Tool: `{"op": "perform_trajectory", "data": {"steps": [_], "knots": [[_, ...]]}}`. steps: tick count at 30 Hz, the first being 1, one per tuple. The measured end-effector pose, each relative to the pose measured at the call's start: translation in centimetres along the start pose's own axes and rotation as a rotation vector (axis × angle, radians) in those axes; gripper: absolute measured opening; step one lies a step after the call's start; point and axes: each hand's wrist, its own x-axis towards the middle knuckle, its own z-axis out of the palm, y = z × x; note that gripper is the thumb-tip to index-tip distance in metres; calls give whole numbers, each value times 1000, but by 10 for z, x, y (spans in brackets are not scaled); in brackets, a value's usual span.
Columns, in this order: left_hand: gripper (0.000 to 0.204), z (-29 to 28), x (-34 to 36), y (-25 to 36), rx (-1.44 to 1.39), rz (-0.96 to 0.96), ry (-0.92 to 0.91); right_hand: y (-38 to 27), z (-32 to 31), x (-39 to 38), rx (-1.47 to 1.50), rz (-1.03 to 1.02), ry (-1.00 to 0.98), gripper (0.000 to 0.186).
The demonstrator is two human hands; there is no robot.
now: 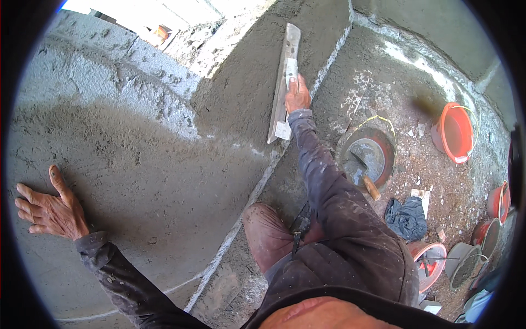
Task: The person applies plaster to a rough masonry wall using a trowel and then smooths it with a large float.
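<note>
My right hand (297,97) is wrapped around the handle of a long plastering float (277,112). Its long, narrow, mortar-smeared blade lies along the grey plastered wall (235,93), close to the pale line where wall meets floor. To the left, my left hand (52,211) is open, with its fingers spread and the thumb pointing up. It is over the wet-looking grey plaster (142,192); whether the palm presses on it I cannot tell. Nothing shows in that hand.
A mortar bucket (366,156) with a wooden-handled trowel (371,187) stands right of my right arm. Further right is an orange bucket (455,133); more buckets (427,264) stand lower right. A dark crumpled bag (406,218) lies on the debris-strewn floor (438,192).
</note>
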Motion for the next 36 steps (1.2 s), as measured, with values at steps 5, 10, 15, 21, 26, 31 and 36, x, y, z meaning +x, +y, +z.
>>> {"op": "perform_trajectory", "data": {"steps": [5, 10, 15, 21, 26, 31, 36], "knots": [[106, -2, 3, 2, -12, 4, 4, -32, 3, -57, 142, 176, -375, 54], [105, 3, 1, -3, 10, 9, -2, -42, 14, -4, 24, -347, -291, 52], [105, 1, 1, -4, -10, 15, 16, -18, 8, 7, -44, 182, -22, 57], [104, -3, 4, 0, -3, -1, -7, -66, 26, -15, 36, -417, -300, 59], [104, 0, 0, -2, 42, 2, -17, -28, 10, 85, -88, -250, -18, 51], [101, -2, 3, 1, 45, -7, 3, -45, 0, 38, 182, 563, -267, 53], [100, -3, 4, 1, 41, -3, -30, -78, 15, 58, -18, -320, -295, 53]]}}
